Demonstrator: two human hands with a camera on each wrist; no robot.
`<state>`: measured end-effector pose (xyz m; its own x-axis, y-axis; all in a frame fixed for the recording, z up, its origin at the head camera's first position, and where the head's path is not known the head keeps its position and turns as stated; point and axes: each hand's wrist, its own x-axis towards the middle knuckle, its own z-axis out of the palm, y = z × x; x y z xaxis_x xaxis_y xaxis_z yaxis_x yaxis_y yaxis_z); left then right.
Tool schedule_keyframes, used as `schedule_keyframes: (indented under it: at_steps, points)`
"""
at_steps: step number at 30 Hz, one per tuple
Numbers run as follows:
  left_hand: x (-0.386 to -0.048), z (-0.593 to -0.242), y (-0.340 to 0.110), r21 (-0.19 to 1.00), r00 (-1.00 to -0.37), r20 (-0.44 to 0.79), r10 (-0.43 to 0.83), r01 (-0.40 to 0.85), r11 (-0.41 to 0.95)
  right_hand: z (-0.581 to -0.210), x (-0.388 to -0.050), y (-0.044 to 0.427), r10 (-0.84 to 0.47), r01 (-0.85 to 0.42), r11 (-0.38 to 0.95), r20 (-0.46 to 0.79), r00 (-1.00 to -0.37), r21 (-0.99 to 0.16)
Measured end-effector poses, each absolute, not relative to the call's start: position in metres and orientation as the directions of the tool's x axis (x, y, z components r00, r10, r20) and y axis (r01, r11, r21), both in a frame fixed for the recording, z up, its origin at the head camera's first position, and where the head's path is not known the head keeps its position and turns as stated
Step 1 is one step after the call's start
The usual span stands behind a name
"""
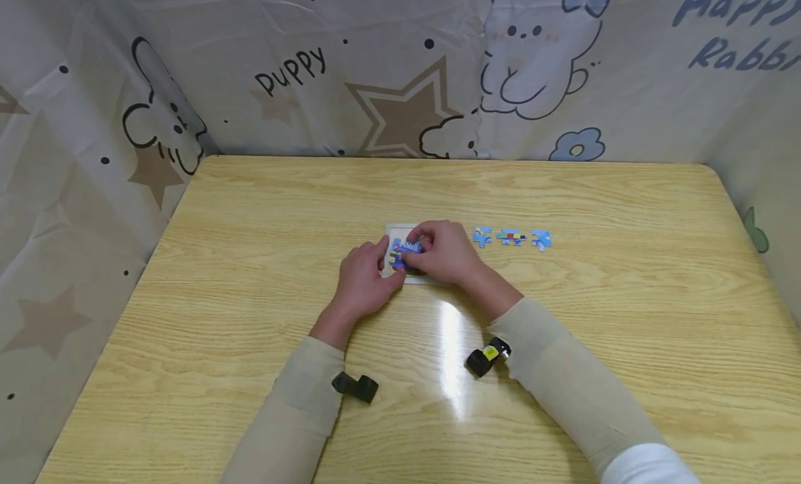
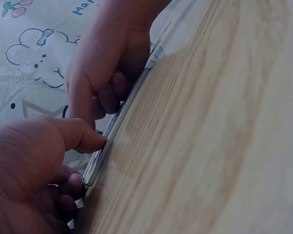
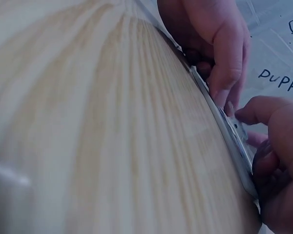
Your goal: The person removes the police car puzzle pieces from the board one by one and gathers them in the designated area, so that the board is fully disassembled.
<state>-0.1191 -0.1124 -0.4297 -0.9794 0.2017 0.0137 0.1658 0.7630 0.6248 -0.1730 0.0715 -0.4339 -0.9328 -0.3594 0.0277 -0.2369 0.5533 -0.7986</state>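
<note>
A small pale puzzle tray (image 1: pixel 395 227) lies flat on the table, with blue and multicoloured jigsaw pieces (image 1: pixel 396 257) in its left part. My left hand (image 1: pixel 365 278) grips the tray's left side, its thumb at the near edge and its fingers along the left edge. Over the tray, my right hand (image 1: pixel 447 253) pinches a blue jigsaw piece (image 1: pixel 411 247) between thumb and fingers. That hand covers much of the tray's right part. In the right wrist view, a thin piece (image 3: pixel 238 127) shows at the right hand's (image 3: pixel 283 146) fingertips, beside the left hand (image 3: pixel 215 44).
Three loose jigsaw pieces lie in a row right of the tray: a left one (image 1: pixel 482 236), a multicoloured middle one (image 1: pixel 512 236) and a right one (image 1: pixel 541 239). The wooden table (image 1: pixel 250 213) ends at a printed curtain (image 1: pixel 388 67) behind and at both sides.
</note>
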Motion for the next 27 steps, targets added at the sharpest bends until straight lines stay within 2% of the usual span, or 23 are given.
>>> schedule_keyframes:
  at_steps: [5,9,27]
  points:
    - [-0.118,-0.429,-0.112,0.628,-0.979,-0.004,0.202,0.155,0.763,-0.436,-0.169,0.079,-0.345,-0.276,0.492,0.106,-0.933,-0.826]
    - [-0.119,-0.429,-0.112,0.628,-0.98,-0.011,0.198,0.147,0.764,-0.433,-0.163,0.089,-0.344,-0.283,0.472,0.121,-0.931,-0.835]
    - [-0.119,-0.429,-0.111,0.632,-0.98,-0.033,0.196,0.132,0.764,-0.423,-0.139,0.164,-0.295,-0.245,0.582,0.079,-0.952,-0.776]
